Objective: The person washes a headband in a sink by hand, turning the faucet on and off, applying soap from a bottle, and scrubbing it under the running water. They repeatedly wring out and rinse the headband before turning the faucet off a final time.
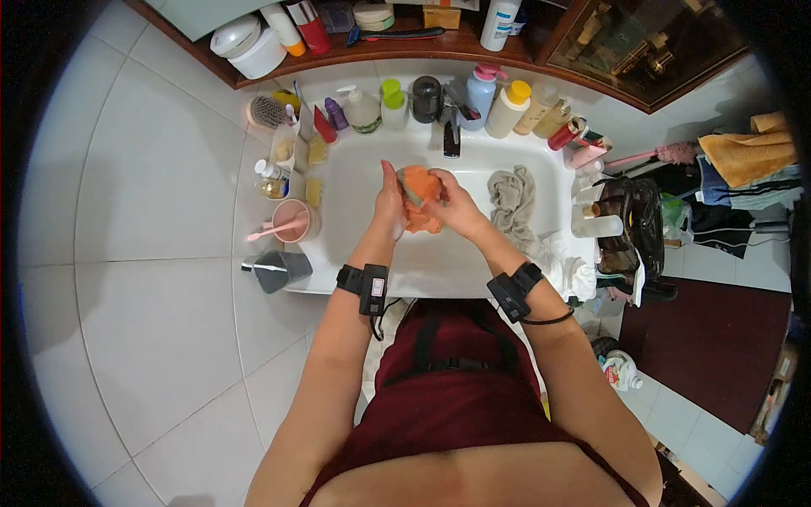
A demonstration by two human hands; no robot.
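An orange cloth (422, 221) with a greenish-grey patch is bunched up between my two hands, over the white sink basin (355, 253). My left hand (389, 203) holds its left side, with the thumb side toward the cloth. On the right side, my right hand (456, 205) grips the cloth with bent fingers. Just beyond my hands, to the right, is the dark tap (452, 139). A wet grey cloth (512, 201) lies crumpled in the right part of the basin.
Bottles and pump dispensers, including a green-capped one (394, 106), line the back rim. A pink cup (296, 221) and a grey cup (282, 270) stand at the left. White cloth (562, 266) lies at the right front rim. Above is a wooden shelf (389, 48).
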